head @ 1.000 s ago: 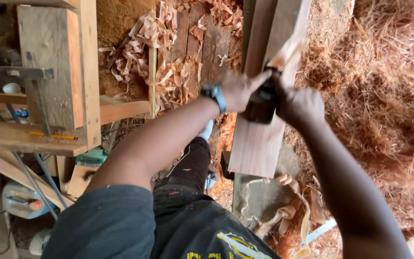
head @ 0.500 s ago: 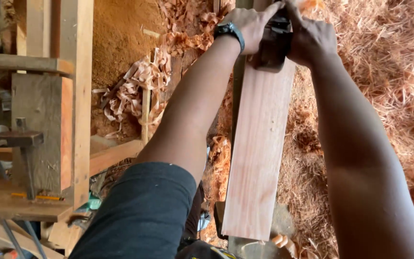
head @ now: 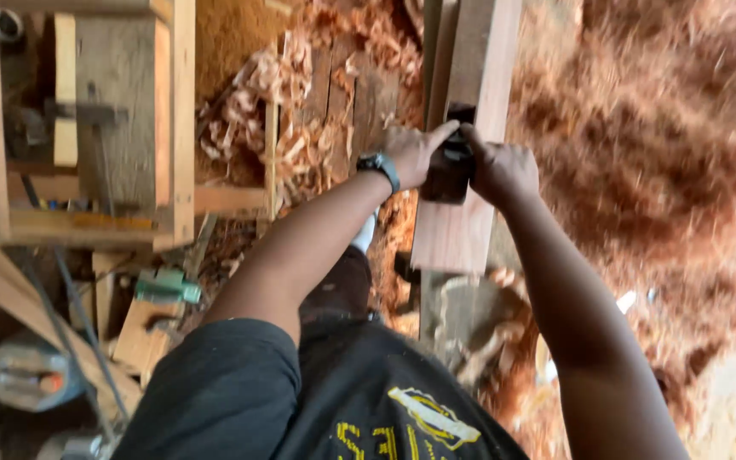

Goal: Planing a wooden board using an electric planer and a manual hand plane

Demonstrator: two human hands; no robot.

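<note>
Both hands are locked on the dark hand plane [head: 448, 166], left hand [head: 409, 153] wrapped round its near side with fingers curled shut, right hand [head: 499, 169] clamped tight on the other, and the tool sits flat on the reddish plank [head: 470, 128], near its closer end. Plenty is done, judging by the curled shavings [head: 274, 111] heaped left of the plank and the red sawdust [head: 658, 145] to the right (a thick carpet). How much of the face is left to plane I cannot tell.
</note>
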